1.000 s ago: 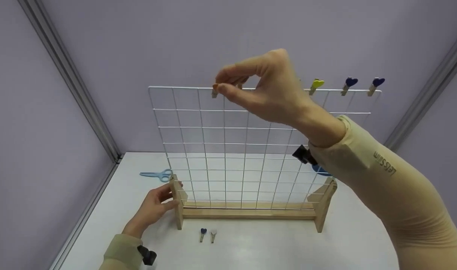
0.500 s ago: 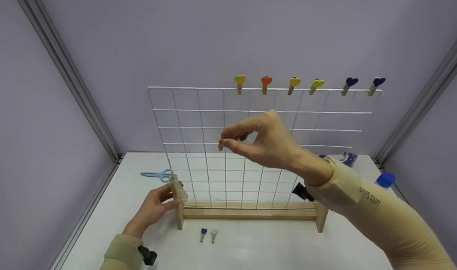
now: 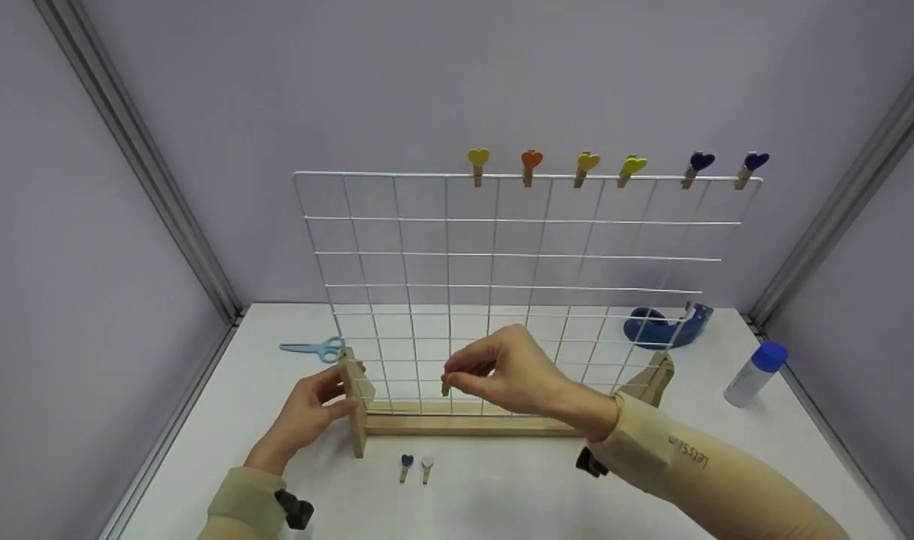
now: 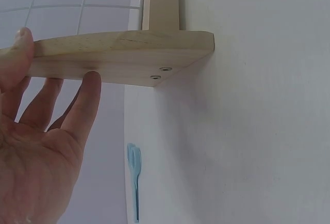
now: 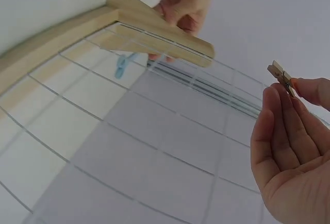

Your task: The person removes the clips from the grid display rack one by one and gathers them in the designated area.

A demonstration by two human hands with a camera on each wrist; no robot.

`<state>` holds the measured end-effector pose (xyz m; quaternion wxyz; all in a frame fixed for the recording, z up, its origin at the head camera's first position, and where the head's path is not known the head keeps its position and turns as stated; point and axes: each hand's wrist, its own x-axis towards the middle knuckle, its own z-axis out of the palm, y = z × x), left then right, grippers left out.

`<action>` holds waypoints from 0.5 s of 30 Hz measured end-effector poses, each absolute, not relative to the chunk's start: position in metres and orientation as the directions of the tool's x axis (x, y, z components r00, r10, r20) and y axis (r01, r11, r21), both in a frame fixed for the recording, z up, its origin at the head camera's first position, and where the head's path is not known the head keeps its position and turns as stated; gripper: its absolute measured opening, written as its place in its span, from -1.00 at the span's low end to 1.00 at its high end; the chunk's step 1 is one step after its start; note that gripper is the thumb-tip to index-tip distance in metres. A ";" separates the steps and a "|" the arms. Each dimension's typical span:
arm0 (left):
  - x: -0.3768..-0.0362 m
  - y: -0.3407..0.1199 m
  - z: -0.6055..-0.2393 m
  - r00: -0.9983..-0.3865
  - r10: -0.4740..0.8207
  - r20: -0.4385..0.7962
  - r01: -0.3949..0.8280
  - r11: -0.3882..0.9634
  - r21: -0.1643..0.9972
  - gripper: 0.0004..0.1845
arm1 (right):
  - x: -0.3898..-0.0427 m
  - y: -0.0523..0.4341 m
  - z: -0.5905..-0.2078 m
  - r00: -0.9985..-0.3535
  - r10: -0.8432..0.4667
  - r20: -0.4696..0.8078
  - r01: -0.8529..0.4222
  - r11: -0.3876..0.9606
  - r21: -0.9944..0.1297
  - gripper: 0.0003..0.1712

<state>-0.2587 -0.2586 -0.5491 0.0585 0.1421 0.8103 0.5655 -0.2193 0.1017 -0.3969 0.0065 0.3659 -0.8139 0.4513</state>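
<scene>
1. Head view: white table (image 3: 502, 502), bearing a white wire grid (image 3: 502, 255) upright in a wooden stand (image 3: 457, 426), walled in by lilac panels.
2. Left hand (image 3: 307, 412) at the stand's left upright (image 3: 354, 409); thumb and fingers pressed to the wood on either side, gripping it. Same hold seen from the left wrist view, fingertips (image 4: 92, 80) against the underside of the foot.
3. Right hand (image 3: 513, 375) low in front of the grid, just above the stand's crossbar; thumb and forefinger pinching a small wooden clothespin (image 3: 445, 388) with an orange tip. Right wrist view: clothespin (image 5: 280, 73) held at the fingertips, remaining fingers loosely curled, clear of the wire.
4. Blue tape dispenser (image 3: 663, 324) behind the grid at right; glue bottle (image 3: 756, 373) with blue cap further right.
5. Light blue scissors (image 3: 313, 349) flat on the table, behind the left hand.
6. Six heart-topped pegs (image 3: 614, 166) clipped along the grid's top wire.
7. Two loose pegs (image 3: 416, 466), blue and white, lying in front of the stand.
</scene>
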 end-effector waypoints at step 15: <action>-0.258 -0.256 -0.548 -0.963 0.266 0.037 0.126 0.326 0.937 -0.34 | -0.221 0.094 -0.511 -0.839 -0.538 0.079 -0.355 0.432 -0.829 -0.85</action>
